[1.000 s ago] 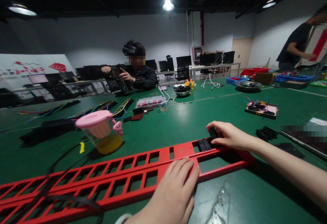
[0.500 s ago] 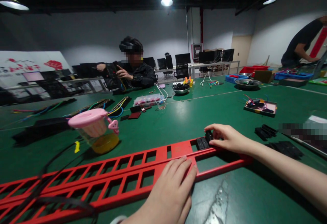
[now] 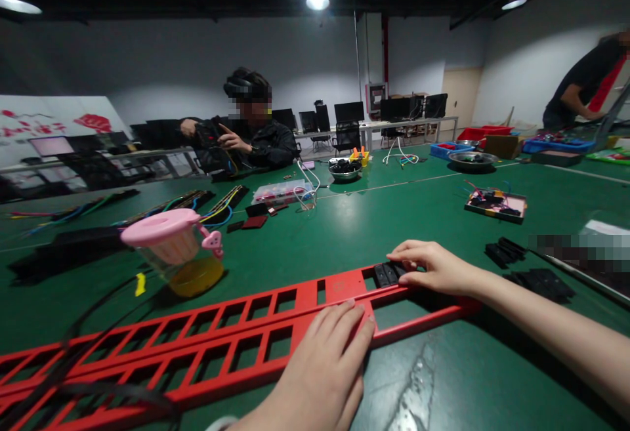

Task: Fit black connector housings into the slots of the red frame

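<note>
Left hand, fingers slightly apart, apparently steadies the red frame beneath it; right hand pinches a black block.

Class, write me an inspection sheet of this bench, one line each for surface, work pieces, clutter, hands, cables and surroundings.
Surface: green table, with a shiny patch near the front edge, nature unclear.
Work pieces: red frame with many openings; black blocks seated side by side towards its right end.
Clutter: pink-lidded jug holding yellowish liquid, behind the frame; loose black parts to the right.
Hands: left hand rests on the frame; right hand grips the rightmost block.
Cables: black cable lies across the frame's left part; white cable farther back.
Surroundings: two people, monitors behind.
</note>
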`<state>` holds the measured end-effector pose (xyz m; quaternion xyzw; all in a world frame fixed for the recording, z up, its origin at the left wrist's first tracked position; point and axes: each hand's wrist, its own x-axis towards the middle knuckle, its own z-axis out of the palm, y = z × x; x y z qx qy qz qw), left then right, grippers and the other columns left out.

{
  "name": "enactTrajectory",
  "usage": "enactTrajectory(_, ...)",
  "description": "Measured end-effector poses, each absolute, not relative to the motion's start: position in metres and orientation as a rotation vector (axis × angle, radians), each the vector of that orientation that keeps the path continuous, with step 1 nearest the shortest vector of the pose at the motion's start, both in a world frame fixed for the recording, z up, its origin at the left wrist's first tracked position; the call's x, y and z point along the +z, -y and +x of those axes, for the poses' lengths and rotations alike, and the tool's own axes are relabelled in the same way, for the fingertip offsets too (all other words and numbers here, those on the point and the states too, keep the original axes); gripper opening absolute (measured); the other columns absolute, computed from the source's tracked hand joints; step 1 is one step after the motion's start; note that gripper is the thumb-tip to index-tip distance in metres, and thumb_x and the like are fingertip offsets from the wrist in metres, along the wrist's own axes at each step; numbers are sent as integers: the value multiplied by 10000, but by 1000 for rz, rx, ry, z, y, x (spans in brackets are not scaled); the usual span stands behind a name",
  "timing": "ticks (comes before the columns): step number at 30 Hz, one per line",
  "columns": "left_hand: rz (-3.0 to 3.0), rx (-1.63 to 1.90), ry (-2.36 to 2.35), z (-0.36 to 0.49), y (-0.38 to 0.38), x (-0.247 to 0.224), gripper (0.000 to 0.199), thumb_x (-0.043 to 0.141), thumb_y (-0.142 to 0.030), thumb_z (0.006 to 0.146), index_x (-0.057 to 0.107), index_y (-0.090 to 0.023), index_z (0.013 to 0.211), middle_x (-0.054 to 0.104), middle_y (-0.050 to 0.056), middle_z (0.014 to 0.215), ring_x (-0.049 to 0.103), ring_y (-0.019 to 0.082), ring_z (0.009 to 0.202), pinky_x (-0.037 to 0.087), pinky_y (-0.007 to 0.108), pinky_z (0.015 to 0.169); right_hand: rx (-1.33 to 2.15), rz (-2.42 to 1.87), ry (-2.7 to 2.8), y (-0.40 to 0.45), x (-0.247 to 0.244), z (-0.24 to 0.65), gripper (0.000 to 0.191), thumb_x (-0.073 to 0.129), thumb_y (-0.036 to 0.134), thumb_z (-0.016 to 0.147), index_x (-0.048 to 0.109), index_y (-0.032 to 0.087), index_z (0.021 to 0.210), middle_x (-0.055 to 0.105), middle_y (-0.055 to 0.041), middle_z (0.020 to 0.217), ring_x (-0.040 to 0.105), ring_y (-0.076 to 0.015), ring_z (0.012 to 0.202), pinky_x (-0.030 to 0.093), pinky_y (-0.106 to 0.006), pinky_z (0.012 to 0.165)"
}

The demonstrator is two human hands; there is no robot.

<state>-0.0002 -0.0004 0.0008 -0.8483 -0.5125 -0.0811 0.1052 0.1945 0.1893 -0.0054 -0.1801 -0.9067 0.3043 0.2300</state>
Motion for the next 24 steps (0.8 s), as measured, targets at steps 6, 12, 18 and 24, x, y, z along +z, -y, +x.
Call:
enactTrajectory(6, -2503, -273, 1507, -1, 1, -1, 561, 418, -80, 728, 372, -138, 1284, 408, 144, 1284, 372, 296, 1179, 403, 518, 935, 828, -487, 2520, -190, -6, 194, 395, 601, 228, 753, 579, 213, 1147, 575, -83, 1073, 548, -187, 958, 438, -317, 834)
enactTrajectory(12, -2510, -243, 1516, -1, 2, 0, 557, 415, -88, 732, 368, -128, 1285, 401, 147, 1289, 367, 299, 1183, 398, 518, 942, 849, -482, 2513, -190, -5, 194, 389, 593, 240, 765, 576, 206, 1152, 578, -85, 1071, 544, -185, 969, 433, -317, 853)
enactTrajectory(18, -2507, -254, 1524, 0, 2, 1, 557, 414, -83, 726, 372, -127, 1279, 407, 150, 1281, 372, 299, 1175, 405, 520, 932, 903, -452, 2536, -190, -3, 197, 363, 570, 256, 787, 580, 200, 1145, 573, -81, 1079, 546, -182, 975, 428, -311, 869)
enactTrajectory(24, -2516, -265, 1544, 1, 2, 2, 560, 425, -86, 713, 383, -148, 1268, 416, 136, 1273, 382, 290, 1165, 400, 513, 936, 817, -446, 2533, -191, -6, 197, 354, 579, 246, 779, 588, 199, 1130, 559, -89, 1093, 530, -192, 1001, 414, -335, 899)
